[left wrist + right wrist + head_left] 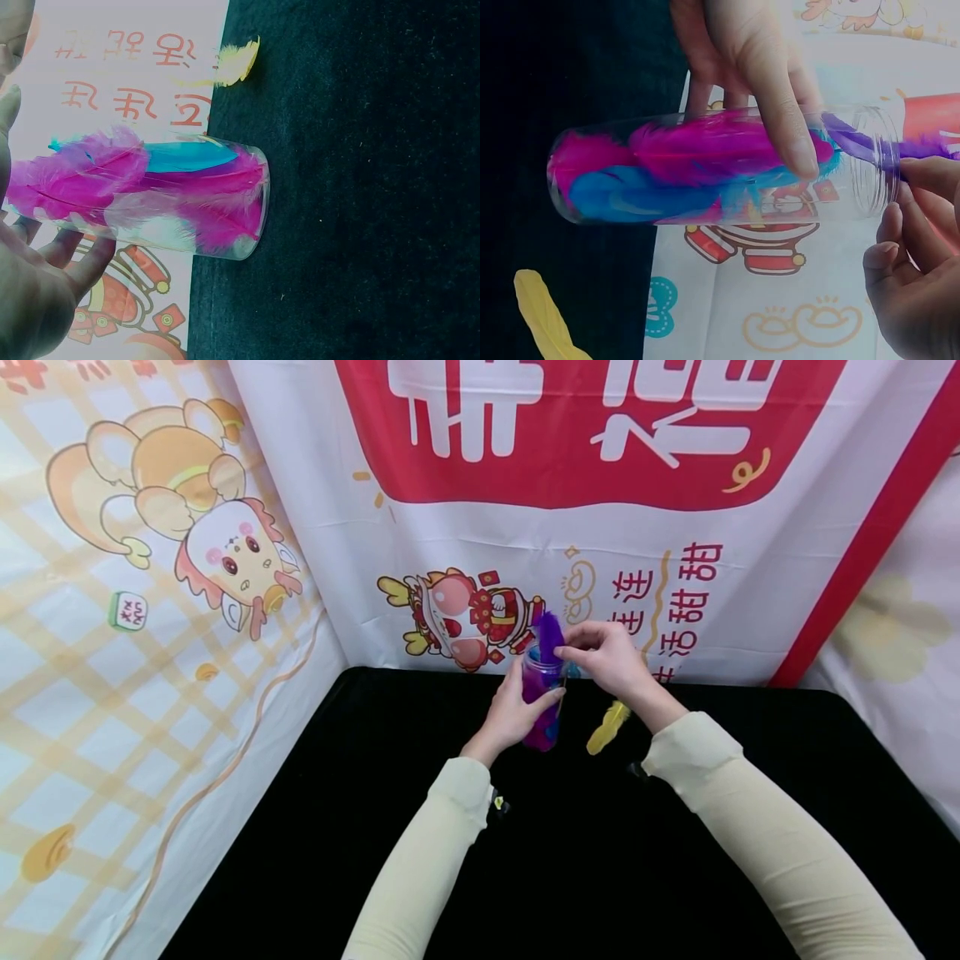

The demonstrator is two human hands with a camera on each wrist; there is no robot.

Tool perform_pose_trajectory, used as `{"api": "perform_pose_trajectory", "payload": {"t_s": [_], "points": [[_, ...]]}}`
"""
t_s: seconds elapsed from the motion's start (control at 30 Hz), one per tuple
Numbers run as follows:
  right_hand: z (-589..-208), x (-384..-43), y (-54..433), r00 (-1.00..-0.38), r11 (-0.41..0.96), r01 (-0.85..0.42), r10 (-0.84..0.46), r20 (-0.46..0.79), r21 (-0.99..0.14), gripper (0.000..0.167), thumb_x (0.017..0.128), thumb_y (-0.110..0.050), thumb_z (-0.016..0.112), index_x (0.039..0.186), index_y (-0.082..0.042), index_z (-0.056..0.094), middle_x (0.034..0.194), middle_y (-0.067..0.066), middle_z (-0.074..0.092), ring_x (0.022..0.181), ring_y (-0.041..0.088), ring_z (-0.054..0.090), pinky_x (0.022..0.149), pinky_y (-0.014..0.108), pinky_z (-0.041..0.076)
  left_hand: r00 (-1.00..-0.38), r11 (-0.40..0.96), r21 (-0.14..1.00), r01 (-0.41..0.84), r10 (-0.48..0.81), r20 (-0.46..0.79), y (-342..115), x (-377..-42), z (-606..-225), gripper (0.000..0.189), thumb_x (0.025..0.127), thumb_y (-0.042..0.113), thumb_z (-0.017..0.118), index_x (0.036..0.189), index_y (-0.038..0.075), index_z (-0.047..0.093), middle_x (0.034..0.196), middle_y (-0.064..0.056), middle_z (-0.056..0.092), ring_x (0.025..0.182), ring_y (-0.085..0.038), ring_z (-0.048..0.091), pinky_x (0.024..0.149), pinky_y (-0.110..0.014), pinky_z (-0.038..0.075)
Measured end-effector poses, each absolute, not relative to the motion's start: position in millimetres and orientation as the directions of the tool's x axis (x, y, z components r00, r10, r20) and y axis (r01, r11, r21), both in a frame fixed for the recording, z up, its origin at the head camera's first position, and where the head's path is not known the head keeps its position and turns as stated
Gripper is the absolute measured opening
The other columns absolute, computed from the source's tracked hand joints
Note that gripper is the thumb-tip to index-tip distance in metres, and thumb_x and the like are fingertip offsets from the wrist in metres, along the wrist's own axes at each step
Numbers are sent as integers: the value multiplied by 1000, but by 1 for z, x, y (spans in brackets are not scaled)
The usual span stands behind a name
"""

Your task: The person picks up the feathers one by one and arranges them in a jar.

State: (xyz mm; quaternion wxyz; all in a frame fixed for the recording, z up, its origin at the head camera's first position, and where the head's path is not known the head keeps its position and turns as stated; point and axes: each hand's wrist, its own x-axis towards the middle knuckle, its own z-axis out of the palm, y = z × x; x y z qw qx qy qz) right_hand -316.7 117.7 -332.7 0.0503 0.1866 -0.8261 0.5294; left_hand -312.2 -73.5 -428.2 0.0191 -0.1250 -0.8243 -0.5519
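Note:
A clear plastic jar (742, 202) stuffed with magenta, blue and purple feathers stands upright in the head view. Around its side curl the fingers and thumb of my left hand (517, 706). At its mouth my right hand (611, 660) pinches a purple feather (551, 639); in the right wrist view part of this feather lies inside the threaded neck and part sticks out. The left wrist view shows magenta feathers (217, 199) and a blue feather (187, 156) through the jar wall. A yellow feather (608, 727) lies on the black table, below my right wrist.
The black table (562, 860) ends at a white printed cloth backdrop (330, 527) just behind the jar. Another printed cloth (112, 693) hangs along the left side. A pale cloth (900, 652) hangs at the right.

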Motion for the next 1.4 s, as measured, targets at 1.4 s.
{"api": "perform_pose_trajectory", "payload": {"t_s": [1.4], "points": [[-356,-333,163,-922,484,-366,-307,238,-795,25,99,-22,70,115,-3,72,113,16,71,90,28,64,68,29,54,-967,421,873,248,159,199,-73,-311,-428,83,92,58,70,157,28,27,149,-3,48,133,-25,52,111,-48,41]]}}
